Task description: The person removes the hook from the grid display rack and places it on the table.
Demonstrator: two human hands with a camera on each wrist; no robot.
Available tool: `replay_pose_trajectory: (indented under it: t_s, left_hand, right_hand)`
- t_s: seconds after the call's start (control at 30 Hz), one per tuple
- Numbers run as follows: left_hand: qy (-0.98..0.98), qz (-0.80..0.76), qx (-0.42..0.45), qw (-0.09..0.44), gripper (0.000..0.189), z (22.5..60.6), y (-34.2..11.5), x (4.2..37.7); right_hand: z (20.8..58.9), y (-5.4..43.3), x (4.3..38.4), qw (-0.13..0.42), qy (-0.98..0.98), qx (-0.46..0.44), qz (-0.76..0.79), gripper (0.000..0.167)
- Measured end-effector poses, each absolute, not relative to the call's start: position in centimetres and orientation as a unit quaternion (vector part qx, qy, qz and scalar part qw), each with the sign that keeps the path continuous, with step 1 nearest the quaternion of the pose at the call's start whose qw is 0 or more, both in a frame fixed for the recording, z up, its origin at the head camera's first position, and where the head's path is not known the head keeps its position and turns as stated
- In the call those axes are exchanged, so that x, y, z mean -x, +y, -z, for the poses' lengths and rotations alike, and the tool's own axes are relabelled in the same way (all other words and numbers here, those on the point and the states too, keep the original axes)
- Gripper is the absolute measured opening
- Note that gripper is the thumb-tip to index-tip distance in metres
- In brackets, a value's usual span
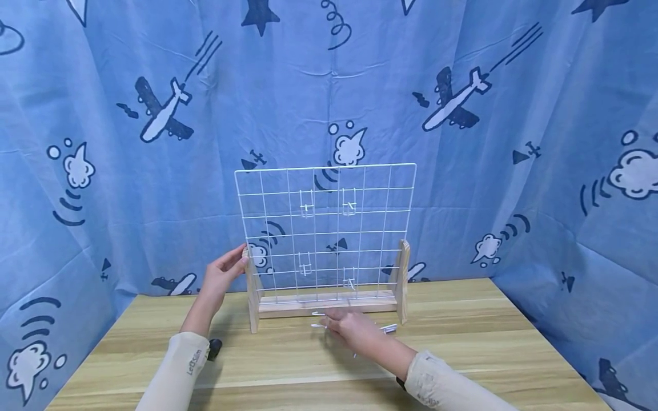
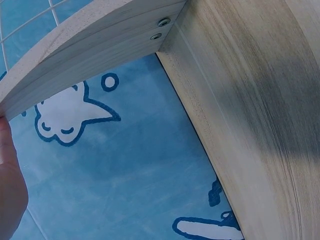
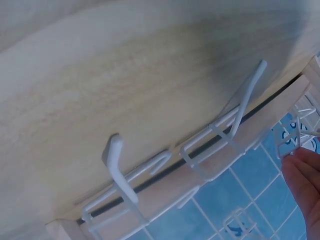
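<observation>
A white wire grid panel (image 1: 325, 228) stands upright in a wooden stand (image 1: 329, 308) on the table. My left hand (image 1: 218, 279) holds the top of the stand's left upright (image 1: 252, 291); in the left wrist view only part of that hand (image 2: 11, 185) shows against the upright's edge (image 2: 75, 55). Low in front of the base, my right hand (image 1: 354, 331) pinches a white wire hook (image 3: 298, 131). Two more white wire hooks, one nearer (image 3: 122, 182) and one farther (image 3: 225, 135), lie on the table close to the right hand.
Several white hooks hang on the grid, among them an upper left one (image 1: 307, 205) and a lower right one (image 1: 349, 279). The wooden table (image 1: 277, 365) extends in front of the stand. A blue patterned curtain (image 1: 329, 103) surrounds it at the back and sides.
</observation>
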State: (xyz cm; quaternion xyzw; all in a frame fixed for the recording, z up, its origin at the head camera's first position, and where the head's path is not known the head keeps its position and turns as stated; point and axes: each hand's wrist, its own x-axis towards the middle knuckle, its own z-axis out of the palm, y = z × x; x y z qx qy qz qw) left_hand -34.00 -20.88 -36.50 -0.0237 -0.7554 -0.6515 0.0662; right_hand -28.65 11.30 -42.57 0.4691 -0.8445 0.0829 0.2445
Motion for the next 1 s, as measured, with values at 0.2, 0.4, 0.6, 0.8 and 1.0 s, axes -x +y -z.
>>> replay_pose_trajectory:
  t_s: [0.2,0.4,0.6,0.8,1.0]
  left_hand:
    - [-0.757,0.648,0.019,0.077,0.056,36.96,-20.96,34.28]
    - [-0.759,0.647,0.019,0.074,0.055,36.91,-20.95,34.24]
    - [-0.76,0.645,0.025,0.078,0.056,36.87,-21.04,34.36]
    - [-0.765,0.638,0.025,0.077,0.059,36.92,-21.13,34.54]
    - [-0.765,0.639,0.024,0.074,0.06,37.04,-21.21,34.61]
  right_hand:
    - [42.78,11.16,28.13,0.191,-0.871,-0.447,-0.066,0.024]
    - [43.09,11.04,28.37,0.195,-0.865,-0.459,-0.055,0.022]
    - [43.02,10.96,28.54,0.188,-0.865,-0.463,-0.053,0.02]
    - [43.05,10.92,28.51,0.187,-0.864,-0.466,-0.048,0.015]
    - [42.92,10.82,28.32,0.173,-0.874,-0.454,-0.025,0.019]
